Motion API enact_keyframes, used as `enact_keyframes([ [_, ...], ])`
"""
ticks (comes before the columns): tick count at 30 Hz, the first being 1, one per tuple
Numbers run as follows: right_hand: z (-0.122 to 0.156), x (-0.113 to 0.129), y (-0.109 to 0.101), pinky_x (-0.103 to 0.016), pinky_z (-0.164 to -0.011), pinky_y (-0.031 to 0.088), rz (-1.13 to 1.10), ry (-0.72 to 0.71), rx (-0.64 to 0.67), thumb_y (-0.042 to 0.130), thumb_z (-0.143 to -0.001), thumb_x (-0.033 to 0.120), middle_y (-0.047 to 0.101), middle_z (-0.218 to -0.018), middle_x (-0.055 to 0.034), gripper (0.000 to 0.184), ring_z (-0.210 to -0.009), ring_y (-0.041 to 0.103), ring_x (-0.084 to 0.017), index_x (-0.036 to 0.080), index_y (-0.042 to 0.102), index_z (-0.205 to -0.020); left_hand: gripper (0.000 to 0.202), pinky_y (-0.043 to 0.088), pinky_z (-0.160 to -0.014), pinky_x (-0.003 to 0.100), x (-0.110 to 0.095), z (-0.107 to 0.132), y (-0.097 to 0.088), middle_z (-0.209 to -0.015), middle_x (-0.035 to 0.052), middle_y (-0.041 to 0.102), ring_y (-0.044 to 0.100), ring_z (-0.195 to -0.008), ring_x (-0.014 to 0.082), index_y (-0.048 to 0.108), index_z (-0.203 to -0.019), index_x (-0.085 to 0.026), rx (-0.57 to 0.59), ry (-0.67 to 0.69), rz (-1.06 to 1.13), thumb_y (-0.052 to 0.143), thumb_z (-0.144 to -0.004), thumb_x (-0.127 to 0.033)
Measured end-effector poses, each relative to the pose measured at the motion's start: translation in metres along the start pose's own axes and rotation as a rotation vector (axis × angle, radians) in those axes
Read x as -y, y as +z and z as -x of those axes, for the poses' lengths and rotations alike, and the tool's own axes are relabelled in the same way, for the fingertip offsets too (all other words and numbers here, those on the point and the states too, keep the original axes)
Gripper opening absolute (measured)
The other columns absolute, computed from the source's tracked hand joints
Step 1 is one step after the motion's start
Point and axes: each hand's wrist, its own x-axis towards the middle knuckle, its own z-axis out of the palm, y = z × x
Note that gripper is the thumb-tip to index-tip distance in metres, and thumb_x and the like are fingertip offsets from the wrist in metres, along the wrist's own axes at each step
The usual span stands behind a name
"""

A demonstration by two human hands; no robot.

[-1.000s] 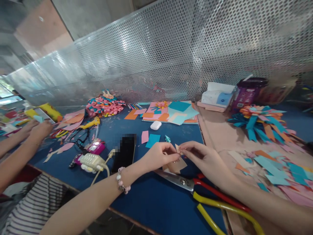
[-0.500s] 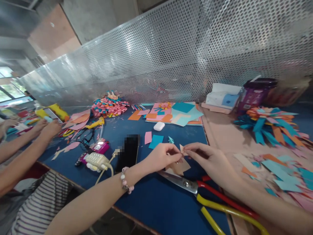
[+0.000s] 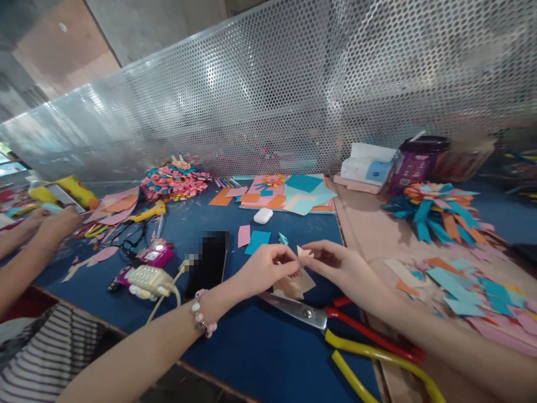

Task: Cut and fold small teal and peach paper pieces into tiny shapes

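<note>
A small cream paper piece [image 3: 305, 253] is pinched between the fingertips of both hands over the blue table. My left hand [image 3: 271, 266], with a beaded bracelet at the wrist, closes on its left side. From the right, my right hand [image 3: 339, 268] grips it between thumb and fingers. Below them lie more cream paper pieces [image 3: 296, 284], partly hidden by my left hand. Large scissors [image 3: 307, 313] with one red and one yellow handle rest just under my hands. A folded teal paper bit [image 3: 283, 239], a blue paper square [image 3: 257, 242] and a pink one [image 3: 244, 236] lie beyond.
A black phone [image 3: 207, 266], a cable and a white earphone case [image 3: 263, 216] lie left and ahead. Paper scraps [image 3: 461, 285] and a paper-strip pompom [image 3: 440, 210] cover the cardboard at right. A perforated metal screen [image 3: 251, 95] stands behind. Another person's hands [image 3: 59, 224] work at far left.
The view has turned slightly right, so everything sits further left. My fingers have shifted a little on the cream paper, and more of it shows beside my right fingertips.
</note>
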Motion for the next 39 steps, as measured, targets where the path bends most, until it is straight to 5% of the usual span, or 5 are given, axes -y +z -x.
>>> enact_keyframes([
  [16,0.003,0.011,-0.004,-0.024,-0.055,0.036,0.141,0.04,0.03,0.062,-0.076,0.047,0.058,-0.064,0.0022,0.03,-0.06,0.05,-0.011,0.017,0.064,-0.07,0.019,0.049,-0.072,0.029,0.0,0.0,0.0,-0.082,0.0069,0.068,0.063,-0.078,0.0174,0.062,-0.084,-0.014,0.026,-0.018,-0.055,0.056,-0.081,-0.032],
  [39,0.003,0.013,-0.008,-0.024,-0.06,0.039,-0.165,0.122,0.09,0.065,-0.074,0.034,0.056,-0.06,0.0016,0.022,-0.06,0.05,-0.01,0.016,0.063,-0.062,0.017,0.045,-0.065,0.025,-0.011,0.002,-0.001,-0.079,0.0052,0.068,0.061,-0.074,0.0155,0.063,-0.076,-0.014,0.04,0.014,-0.112,0.057,-0.08,-0.03],
])
